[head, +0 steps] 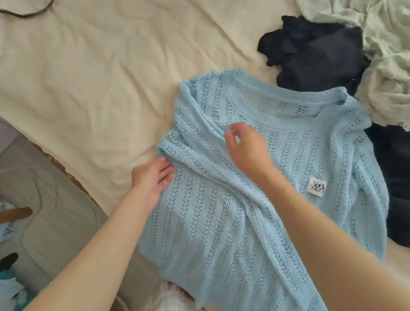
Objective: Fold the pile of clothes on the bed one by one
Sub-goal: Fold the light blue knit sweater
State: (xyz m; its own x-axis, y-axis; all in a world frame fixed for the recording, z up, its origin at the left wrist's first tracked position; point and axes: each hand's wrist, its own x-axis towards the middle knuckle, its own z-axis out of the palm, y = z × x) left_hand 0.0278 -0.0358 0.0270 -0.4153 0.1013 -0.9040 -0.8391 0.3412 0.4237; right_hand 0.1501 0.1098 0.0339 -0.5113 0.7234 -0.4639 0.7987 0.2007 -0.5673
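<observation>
Here my left hand lies flat and open on the blue sweater near the bed's front edge, my right hand pinching the folded-over sleeve, which I should smooth flat before folding further.

light blue open-knit sweater lies flat, front up, on the bed — neckline toward 12 o'clock, left sleeve folded diagonally across its chest.
</observation>
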